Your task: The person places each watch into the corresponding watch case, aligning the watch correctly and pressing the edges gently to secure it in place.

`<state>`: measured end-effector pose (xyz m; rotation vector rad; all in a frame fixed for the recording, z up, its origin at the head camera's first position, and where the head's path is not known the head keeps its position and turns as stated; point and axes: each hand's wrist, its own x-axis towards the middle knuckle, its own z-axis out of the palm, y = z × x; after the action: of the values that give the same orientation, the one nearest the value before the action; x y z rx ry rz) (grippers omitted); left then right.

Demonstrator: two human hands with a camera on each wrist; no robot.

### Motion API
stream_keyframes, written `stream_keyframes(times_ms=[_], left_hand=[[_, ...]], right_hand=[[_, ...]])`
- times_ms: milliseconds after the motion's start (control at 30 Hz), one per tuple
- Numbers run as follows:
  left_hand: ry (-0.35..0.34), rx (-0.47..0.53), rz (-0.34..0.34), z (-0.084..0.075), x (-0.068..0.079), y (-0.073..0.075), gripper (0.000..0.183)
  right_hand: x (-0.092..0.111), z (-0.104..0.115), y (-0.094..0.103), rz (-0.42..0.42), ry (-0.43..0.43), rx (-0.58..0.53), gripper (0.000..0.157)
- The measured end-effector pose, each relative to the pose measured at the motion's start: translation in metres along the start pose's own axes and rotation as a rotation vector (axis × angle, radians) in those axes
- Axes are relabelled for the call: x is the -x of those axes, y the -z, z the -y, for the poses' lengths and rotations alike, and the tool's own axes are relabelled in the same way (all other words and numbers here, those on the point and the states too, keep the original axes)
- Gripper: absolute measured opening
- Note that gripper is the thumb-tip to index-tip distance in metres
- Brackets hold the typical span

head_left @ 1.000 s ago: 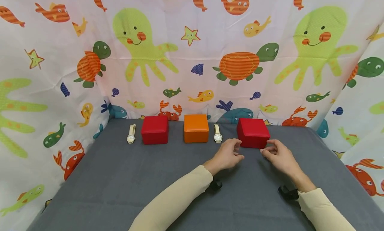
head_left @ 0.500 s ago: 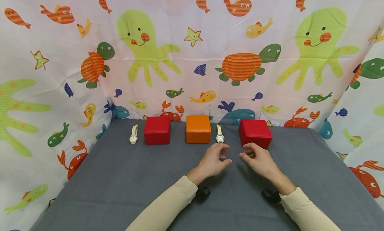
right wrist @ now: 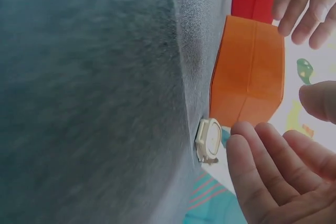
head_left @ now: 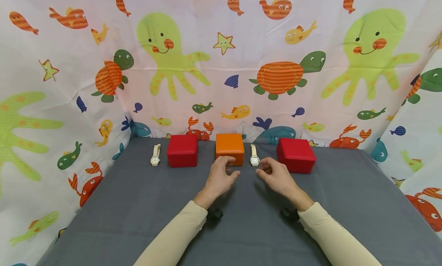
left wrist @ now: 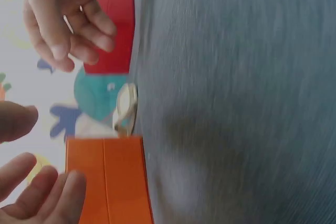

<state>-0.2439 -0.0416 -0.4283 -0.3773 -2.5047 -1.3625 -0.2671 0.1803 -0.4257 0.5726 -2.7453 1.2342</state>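
In the head view my left hand (head_left: 218, 178) hovers in front of the orange box (head_left: 229, 145), its fingertips overlapping the box's front face. My right hand (head_left: 277, 177) is near the watch with the squarish case (head_left: 254, 160), between that watch and the right red box (head_left: 296, 155). Neither hand holds anything; the fingers are loosely bent, thumbs apart. Both wrist views show gaps between fingers and things. The orange box (right wrist: 251, 72) and the cream watch (right wrist: 209, 140) appear beyond my right fingers (right wrist: 273, 166). All boxes look closed.
A left red box (head_left: 182, 151) and a round-faced watch (head_left: 155, 155) stand further left in the same row. Grey cloth covers the table (head_left: 138, 212). A printed curtain (head_left: 207, 35) rises right behind the row.
Both hands have moved left, from around the right red box to in front of the orange box and the squarish watch. The boxes and watches stay in place; the head view shifts slightly.
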Motion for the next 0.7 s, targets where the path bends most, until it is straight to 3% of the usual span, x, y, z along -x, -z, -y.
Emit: stream_keyframes(times_ms=[167,300,533,700], left_hand=[[0.054,-0.078,-0.178,0.013,-0.01,0.015,0.039],[0.102,-0.098,-0.26,0.025,-0.021,0.019,0.042],[0.244,-0.09,-0.212,0.037,-0.035,0.017,0.055],[0.323,-0.003,-0.175,0.041,-0.038,0.016,0.056]], right_hand=[[-0.021,0.008,-0.012,0.019,0.012,-0.01,0.037],[-0.039,0.012,-0.022,0.035,0.003,-0.031,0.042],[-0.06,0.017,-0.035,0.053,-0.022,-0.033,0.047],[-0.068,0.017,-0.042,0.046,-0.064,-0.046,0.049]])
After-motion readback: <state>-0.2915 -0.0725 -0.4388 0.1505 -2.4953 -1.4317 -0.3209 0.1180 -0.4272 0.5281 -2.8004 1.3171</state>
